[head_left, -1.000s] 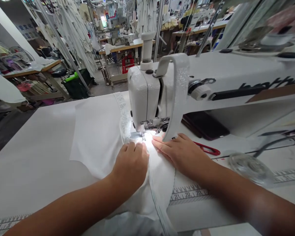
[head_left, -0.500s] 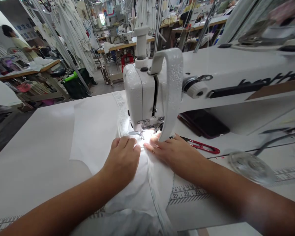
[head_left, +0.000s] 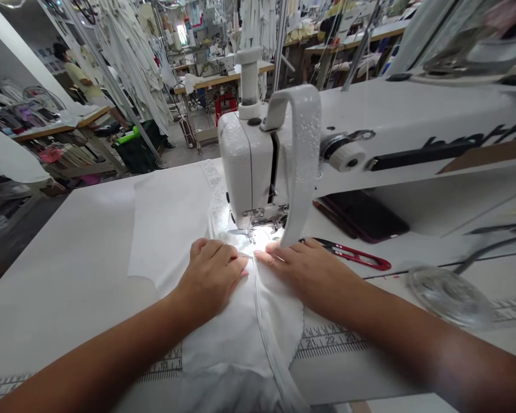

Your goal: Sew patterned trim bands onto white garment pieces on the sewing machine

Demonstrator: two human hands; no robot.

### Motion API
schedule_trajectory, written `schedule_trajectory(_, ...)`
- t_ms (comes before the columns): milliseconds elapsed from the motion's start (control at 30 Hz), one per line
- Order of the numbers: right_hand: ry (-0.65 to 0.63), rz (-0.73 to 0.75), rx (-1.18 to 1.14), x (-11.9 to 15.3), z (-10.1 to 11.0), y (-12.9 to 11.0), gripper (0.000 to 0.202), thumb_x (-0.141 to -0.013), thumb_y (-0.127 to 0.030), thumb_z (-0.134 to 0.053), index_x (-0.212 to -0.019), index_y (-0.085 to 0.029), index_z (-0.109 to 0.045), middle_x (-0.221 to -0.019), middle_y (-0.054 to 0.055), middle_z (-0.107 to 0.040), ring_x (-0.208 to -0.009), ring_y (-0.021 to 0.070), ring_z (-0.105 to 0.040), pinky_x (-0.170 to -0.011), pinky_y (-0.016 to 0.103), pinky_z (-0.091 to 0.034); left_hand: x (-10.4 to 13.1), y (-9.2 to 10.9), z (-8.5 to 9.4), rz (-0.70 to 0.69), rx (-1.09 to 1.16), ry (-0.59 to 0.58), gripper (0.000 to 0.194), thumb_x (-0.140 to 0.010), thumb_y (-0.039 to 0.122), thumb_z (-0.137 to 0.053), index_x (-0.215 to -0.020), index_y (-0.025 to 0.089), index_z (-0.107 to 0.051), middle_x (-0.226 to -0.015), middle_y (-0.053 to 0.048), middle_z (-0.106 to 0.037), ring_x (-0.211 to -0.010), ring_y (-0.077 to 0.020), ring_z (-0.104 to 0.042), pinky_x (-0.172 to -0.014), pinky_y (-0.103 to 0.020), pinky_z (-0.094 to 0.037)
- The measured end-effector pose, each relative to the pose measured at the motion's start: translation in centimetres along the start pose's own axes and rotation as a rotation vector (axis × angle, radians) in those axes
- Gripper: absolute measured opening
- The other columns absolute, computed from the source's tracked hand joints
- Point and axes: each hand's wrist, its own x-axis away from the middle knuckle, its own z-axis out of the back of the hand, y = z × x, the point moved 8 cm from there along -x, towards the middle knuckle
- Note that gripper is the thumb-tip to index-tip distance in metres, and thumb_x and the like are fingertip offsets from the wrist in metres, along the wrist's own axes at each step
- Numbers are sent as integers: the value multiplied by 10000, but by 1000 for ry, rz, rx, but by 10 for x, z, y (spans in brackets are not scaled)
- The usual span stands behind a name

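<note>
White fabric [head_left: 227,338] with a long seam runs under the lit needle area of a white sewing machine [head_left: 241,166] and down over the table's front edge. On the fabric left of the seam is my left hand [head_left: 212,275], fingers curled, with a fold of the cloth at its thumb and fingertips. My right hand [head_left: 305,267] lies right of the seam, its thumb and fingers closed on the cloth just in front of the presser foot. Both hands' fingertips are close together, near the needle.
Red-handled thread snips [head_left: 361,258] and a dark phone [head_left: 365,215] lie under the machine arm. A clear round bobbin-like disc [head_left: 449,292] is at the right. Printed rulers line the table [head_left: 90,229]. A person [head_left: 79,77] sits at the back left.
My left hand has shifted slightly left and its fingers have spread a little along the cloth. The fabric left of the seam lies flatter. The view has moved slightly.
</note>
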Motion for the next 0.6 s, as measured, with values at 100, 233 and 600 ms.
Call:
schedule_trajectory(100, -7, 8, 28, -2, 2, -3, 403, -735, -31, -540, -1109, -179, -566, -953, 32, -632, -715, 175, -487, -644, 322, -244, -2, 2, 2, -36, -47, 37, 193, -887, 61, -457, -828, 169, -606, -767, -26, -582, -799, -189, -486, -803, -393, -346)
schedule_trajectory(233, -34, 12, 85, -4, 3, -6, 359, -689, -9, -547, -995, -192, -590, -875, 9, -602, -659, 169, -456, -612, 335, -212, -7, 9, 9, -97, -83, 46, 233, -847, 14, -443, -760, 179, -583, -748, -18, -563, -799, -183, -462, -852, -387, -356)
schedule_trajectory(600, -58, -7, -32, -3, 3, -3, 382, -741, -20, -547, -1080, -185, -606, -977, 35, -651, -716, 188, -505, -648, 330, -299, -16, 6, -10, -101, -69, -4, 175, -932, 157, -467, -1020, 157, -617, -870, -42, -655, -833, -198, -550, -886, -378, -373)
